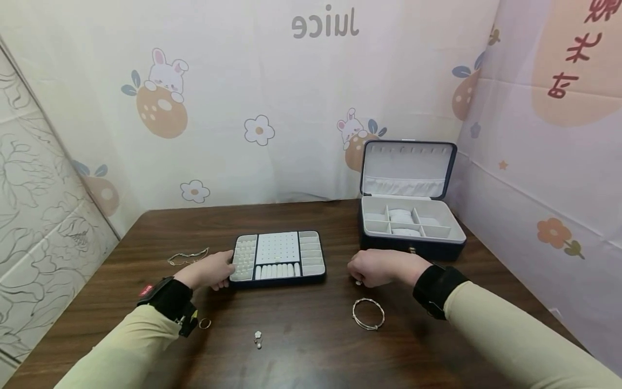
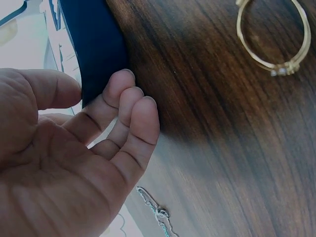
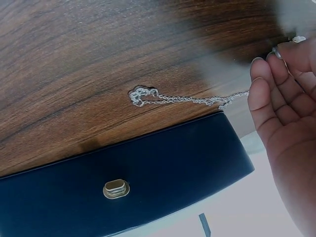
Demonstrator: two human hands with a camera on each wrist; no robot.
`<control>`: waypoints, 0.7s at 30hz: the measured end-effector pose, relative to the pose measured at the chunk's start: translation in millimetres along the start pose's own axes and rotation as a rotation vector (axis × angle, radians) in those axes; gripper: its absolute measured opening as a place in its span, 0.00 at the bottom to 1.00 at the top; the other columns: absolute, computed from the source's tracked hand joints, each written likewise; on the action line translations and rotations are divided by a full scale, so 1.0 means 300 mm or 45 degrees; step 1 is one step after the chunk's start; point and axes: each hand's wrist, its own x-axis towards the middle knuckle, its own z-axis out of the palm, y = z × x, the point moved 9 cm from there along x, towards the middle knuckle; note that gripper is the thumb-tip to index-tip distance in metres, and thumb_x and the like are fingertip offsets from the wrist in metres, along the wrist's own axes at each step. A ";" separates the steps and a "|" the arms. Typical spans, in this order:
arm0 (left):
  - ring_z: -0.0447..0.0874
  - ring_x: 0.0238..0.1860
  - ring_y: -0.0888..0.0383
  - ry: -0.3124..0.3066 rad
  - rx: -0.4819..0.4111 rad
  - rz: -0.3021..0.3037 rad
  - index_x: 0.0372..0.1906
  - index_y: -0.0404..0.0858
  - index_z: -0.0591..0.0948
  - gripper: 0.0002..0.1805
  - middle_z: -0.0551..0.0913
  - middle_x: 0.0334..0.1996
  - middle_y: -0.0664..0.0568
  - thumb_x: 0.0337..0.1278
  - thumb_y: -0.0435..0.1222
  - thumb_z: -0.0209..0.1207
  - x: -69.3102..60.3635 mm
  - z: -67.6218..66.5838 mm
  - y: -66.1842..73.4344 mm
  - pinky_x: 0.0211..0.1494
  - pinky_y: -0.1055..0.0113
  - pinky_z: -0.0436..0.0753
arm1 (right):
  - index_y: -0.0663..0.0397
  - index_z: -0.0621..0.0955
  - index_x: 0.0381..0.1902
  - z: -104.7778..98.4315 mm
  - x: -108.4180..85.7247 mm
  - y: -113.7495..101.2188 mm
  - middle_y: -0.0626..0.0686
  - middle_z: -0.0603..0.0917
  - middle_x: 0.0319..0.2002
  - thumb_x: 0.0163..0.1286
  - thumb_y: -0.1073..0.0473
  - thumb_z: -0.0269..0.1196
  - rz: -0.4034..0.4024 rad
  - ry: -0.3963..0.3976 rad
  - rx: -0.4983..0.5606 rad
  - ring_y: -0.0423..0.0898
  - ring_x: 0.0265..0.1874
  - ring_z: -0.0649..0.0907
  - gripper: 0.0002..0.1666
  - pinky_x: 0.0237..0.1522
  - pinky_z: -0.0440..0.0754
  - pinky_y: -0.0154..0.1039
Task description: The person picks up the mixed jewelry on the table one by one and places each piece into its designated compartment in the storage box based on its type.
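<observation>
My left hand (image 1: 214, 269) grips the left edge of a navy jewelry tray (image 1: 313, 277), thumb at the rim and fingers along the side wall. The tray has a white lining with ring rolls, an earring panel and small compartments. My right hand (image 1: 376, 267) pinches a small earring (image 3: 298, 39) with a white flower and a pearl, partly hidden by the fingers. A matching earring (image 1: 258, 339) lies at the front of the table. A silver chain necklace (image 3: 185, 99) lies beside the right hand, hidden in the head view.
The navy jewelry box (image 1: 413, 246) stands at the back right, lid up, with white compartments and cushions. A bangle (image 1: 368, 314) lies before the right hand. A gold ring (image 1: 205, 323) is near the left wrist, and a chain (image 1: 188, 256) lies left of the tray.
</observation>
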 end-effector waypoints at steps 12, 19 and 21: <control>0.77 0.22 0.54 -0.008 0.026 0.022 0.66 0.22 0.63 0.24 0.80 0.23 0.45 0.71 0.31 0.45 0.001 -0.002 0.006 0.26 0.63 0.82 | 0.48 0.75 0.22 -0.013 0.009 0.006 0.41 0.73 0.24 0.52 0.73 0.66 0.012 0.009 0.002 0.37 0.24 0.73 0.15 0.28 0.74 0.32; 0.77 0.23 0.54 -0.027 0.027 0.005 0.72 0.20 0.58 0.30 0.80 0.24 0.45 0.72 0.32 0.45 -0.002 0.001 0.003 0.28 0.63 0.82 | 0.48 0.78 0.24 -0.050 0.011 0.009 0.41 0.73 0.26 0.52 0.71 0.66 -0.010 0.078 -0.033 0.38 0.26 0.75 0.12 0.30 0.76 0.33; 0.77 0.24 0.54 -0.030 0.028 0.001 0.73 0.20 0.57 0.30 0.80 0.25 0.44 0.72 0.32 0.46 -0.002 0.001 0.003 0.28 0.63 0.82 | 0.48 0.80 0.25 -0.059 0.011 0.008 0.42 0.74 0.27 0.54 0.71 0.66 -0.026 0.104 -0.044 0.38 0.26 0.76 0.11 0.31 0.77 0.33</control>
